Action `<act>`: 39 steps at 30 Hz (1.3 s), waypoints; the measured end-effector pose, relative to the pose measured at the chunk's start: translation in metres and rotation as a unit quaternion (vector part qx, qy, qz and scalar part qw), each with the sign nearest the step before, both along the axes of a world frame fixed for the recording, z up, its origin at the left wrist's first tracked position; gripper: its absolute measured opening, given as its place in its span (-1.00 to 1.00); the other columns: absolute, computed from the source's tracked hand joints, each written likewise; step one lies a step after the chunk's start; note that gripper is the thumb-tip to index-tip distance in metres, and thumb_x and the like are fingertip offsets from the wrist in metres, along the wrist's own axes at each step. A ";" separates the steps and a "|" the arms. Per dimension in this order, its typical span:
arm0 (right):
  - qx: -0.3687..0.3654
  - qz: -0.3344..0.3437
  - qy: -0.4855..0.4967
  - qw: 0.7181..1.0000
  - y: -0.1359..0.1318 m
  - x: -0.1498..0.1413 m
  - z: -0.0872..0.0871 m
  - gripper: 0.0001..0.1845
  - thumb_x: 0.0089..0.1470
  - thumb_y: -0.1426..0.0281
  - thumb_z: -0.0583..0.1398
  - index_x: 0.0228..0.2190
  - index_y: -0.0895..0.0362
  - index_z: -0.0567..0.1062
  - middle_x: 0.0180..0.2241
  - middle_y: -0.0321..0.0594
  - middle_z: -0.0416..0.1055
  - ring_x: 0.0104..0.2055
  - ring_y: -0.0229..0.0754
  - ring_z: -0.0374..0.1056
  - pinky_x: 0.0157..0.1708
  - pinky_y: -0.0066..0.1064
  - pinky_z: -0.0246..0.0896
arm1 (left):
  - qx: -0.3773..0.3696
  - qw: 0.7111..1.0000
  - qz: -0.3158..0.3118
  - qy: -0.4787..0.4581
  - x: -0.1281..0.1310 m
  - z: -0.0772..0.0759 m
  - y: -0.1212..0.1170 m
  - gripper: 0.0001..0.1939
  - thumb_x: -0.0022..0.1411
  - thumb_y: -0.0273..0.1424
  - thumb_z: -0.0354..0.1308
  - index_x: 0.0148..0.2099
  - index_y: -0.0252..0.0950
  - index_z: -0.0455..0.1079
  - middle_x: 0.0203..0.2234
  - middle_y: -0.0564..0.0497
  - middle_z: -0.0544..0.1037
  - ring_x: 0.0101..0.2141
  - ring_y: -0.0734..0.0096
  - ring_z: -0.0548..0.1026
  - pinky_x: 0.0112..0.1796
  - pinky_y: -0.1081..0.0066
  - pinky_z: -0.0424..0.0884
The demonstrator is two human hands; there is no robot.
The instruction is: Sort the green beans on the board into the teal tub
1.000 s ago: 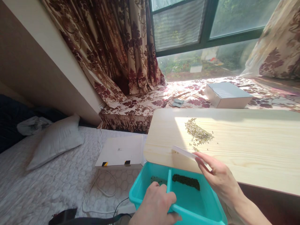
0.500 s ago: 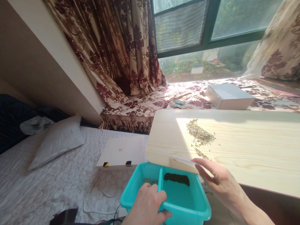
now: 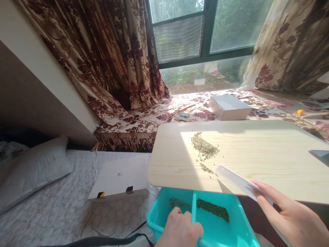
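My left hand (image 3: 180, 228) is closed on the near edge of a turquoise two-compartment bin (image 3: 244, 223), by its divider. The bin stands below the table's front edge. Its right compartment holds a strip of small dark-green beans (image 3: 212, 210); a thin scatter lies in the left one. In my right hand (image 3: 290, 212) is a long, flat white scraper-like strip (image 3: 235, 180), pinched between thumb and fingers. Its tip hovers over or rests on the pale wooden table (image 3: 257, 151); I cannot tell which. Just left of that tip lies a loose pile of greenish beans (image 3: 205, 148).
A closed white box (image 3: 120, 175) lies on the bed to the left, near a pillow (image 3: 46, 157) and a cable. Behind the table, another box (image 3: 230, 107) sits on the patterned window seat. A dark flat object (image 3: 320, 157) shows at the table's right.
My right hand has moved right, away from the bin's far side, and the white strip now points over the table towards the bean pile. My left hand stays on the bin. The view has shifted right.
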State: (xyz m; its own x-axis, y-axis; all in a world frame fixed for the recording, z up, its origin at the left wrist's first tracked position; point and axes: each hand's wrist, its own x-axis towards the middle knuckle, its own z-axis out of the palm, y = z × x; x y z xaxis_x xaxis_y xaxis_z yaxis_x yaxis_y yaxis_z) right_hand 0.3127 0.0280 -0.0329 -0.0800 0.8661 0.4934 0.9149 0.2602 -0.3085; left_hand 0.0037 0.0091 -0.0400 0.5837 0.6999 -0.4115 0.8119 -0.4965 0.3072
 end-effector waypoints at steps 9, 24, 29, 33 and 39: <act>0.014 -0.029 0.023 0.999 -0.003 -0.019 0.010 -0.69 0.12 0.22 0.10 -0.17 -0.08 0.58 -0.22 -0.33 0.64 -0.35 -0.04 0.58 -0.26 -0.26 0.53 | -0.016 1.000 -0.001 0.014 0.005 0.001 0.003 -0.60 0.20 0.02 0.23 -0.20 -0.21 0.49 -0.35 -0.06 0.46 -0.31 0.16 0.41 -0.19 0.25 0.29; -0.008 -0.027 0.085 0.996 -0.002 -0.025 0.001 -0.67 0.10 0.12 0.12 -0.22 -0.08 0.61 -0.32 -0.33 0.65 -0.40 -0.07 0.58 -0.47 -0.39 0.49 | 0.005 1.000 0.014 0.009 0.000 0.004 0.000 -0.54 0.11 0.07 0.30 -0.16 -0.20 0.52 -0.35 -0.05 0.48 -0.30 0.16 0.43 -0.19 0.26 0.30; -0.052 -0.039 0.135 0.989 -0.001 -0.025 0.006 -0.68 0.04 0.14 0.16 -0.25 -0.03 0.62 -0.28 -0.31 0.65 -0.31 -0.07 0.59 -0.36 -0.39 0.52 | -0.014 1.000 0.018 0.006 -0.001 0.014 0.000 -0.57 0.17 0.04 0.29 -0.17 -0.21 0.51 -0.32 -0.04 0.50 -0.25 0.15 0.44 -0.14 0.24 0.33; -0.105 -0.043 0.170 0.979 0.001 -0.031 0.010 -0.65 0.01 0.15 0.16 -0.24 -0.01 0.63 -0.24 -0.29 0.65 -0.25 -0.05 0.59 -0.24 -0.35 0.52 | -0.023 0.999 0.026 0.002 -0.002 0.019 0.000 -0.59 0.18 0.03 0.29 -0.16 -0.21 0.50 -0.30 -0.04 0.50 -0.23 0.15 0.45 -0.12 0.24 0.33; -0.165 -0.016 0.207 0.964 -0.003 -0.032 0.007 -0.62 0.00 0.07 0.18 -0.27 0.00 0.65 -0.27 -0.24 0.65 -0.27 -0.02 0.58 -0.25 -0.30 0.53 | -0.014 1.000 0.024 -0.002 -0.003 0.015 -0.002 -0.57 0.18 0.05 0.28 -0.17 -0.21 0.50 -0.32 -0.04 0.49 -0.24 0.15 0.44 -0.14 0.25 0.33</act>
State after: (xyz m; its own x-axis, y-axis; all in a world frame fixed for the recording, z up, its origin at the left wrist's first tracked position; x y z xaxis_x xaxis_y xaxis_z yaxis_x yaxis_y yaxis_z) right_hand 0.2809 0.0253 -0.0260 0.0948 0.9801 0.1742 0.7012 0.0585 -0.7106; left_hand 0.0007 0.0073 -0.0253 0.5518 0.7151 -0.4291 0.8331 -0.4492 0.3227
